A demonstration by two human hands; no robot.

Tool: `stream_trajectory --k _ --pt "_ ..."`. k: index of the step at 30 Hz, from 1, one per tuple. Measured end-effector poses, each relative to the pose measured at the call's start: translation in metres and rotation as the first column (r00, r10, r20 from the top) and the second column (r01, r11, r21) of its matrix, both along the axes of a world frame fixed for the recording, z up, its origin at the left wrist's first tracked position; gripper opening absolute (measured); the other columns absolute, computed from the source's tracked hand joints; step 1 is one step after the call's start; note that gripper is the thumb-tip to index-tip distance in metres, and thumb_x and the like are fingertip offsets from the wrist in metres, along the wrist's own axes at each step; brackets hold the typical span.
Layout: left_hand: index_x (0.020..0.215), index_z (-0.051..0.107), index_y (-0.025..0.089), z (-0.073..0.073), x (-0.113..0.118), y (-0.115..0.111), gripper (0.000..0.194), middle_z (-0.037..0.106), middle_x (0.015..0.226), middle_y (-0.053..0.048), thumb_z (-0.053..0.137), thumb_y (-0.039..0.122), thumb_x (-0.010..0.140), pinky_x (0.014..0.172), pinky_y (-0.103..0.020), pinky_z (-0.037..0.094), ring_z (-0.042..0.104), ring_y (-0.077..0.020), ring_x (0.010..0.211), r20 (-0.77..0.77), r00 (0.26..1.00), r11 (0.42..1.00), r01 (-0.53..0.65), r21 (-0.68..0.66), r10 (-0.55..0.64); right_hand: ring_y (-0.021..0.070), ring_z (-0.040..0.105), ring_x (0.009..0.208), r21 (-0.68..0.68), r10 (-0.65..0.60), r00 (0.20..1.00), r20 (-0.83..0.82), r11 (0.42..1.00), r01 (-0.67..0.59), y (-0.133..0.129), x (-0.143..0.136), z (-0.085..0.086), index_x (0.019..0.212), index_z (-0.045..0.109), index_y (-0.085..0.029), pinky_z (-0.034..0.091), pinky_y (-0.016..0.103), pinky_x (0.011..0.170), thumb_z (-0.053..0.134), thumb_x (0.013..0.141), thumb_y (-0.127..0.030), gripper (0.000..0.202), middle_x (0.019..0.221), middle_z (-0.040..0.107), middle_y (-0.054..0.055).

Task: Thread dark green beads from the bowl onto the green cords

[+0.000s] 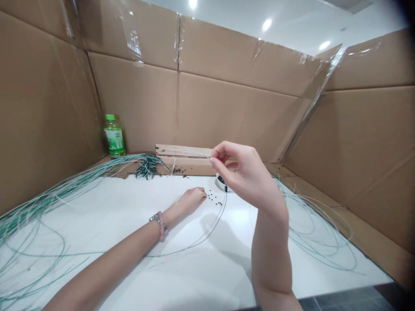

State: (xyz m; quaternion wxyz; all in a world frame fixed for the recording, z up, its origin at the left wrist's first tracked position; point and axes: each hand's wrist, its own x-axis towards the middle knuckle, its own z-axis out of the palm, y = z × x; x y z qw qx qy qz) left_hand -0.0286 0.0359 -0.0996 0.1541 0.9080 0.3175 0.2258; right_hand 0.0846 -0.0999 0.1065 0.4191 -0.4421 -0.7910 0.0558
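Observation:
My right hand (238, 172) is raised over the back of the white board (136, 207), thumb and forefinger pinched on thin pale threads (191, 152) that stretch left to a cardboard strip. My left hand (191, 200) rests low on the board with its fingers curled; what they hold, if anything, is hidden. Small dark beads (214, 198) lie scattered just right of it. Behind my right hand a small white dish (220, 183) with dark contents is partly hidden. A green wire (212, 231) with dark beads at its upper end curves toward my left forearm.
Long green wires (65, 183) spread over the left side, ending in a dark beaded bunch (147, 167). More wires (319, 229) loop at the right. A green bottle (115, 138) stands at the back left. Cardboard walls (240, 108) surround the board.

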Motion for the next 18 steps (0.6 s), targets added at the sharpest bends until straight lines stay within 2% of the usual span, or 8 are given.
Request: stream_trajectory --k 9,18 --pt "0.077 0.061 0.014 -0.0086 0.0016 0.0028 0.023 0.064 0.084 -0.008 0.039 0.011 0.081 0.072 -0.027 0.043 0.057 -0.0165 0.076 0.028 0.999 0.999 -0.031 -0.016 0.031 0.0076 0.052 0.062 0.008 -0.001 1.000 0.000 1.000 0.001 -0.0002 -0.0020 0.0000 0.074 0.054 -0.017 0.041 0.021 0.056 0.047 0.084 -0.017 0.013 0.068 0.057 -0.002" --pt "0.078 0.063 0.013 -0.0049 0.0027 0.0019 0.025 0.065 0.087 -0.009 0.038 0.009 0.081 0.076 -0.028 0.044 0.059 -0.0168 0.079 0.070 0.998 0.998 -0.007 -0.055 0.010 0.0086 0.052 0.063 0.011 -0.009 1.000 0.012 1.000 0.009 0.0016 -0.0027 -0.0013 0.074 0.054 -0.017 0.041 0.022 0.057 0.046 0.084 -0.017 0.012 0.069 0.057 -0.002"
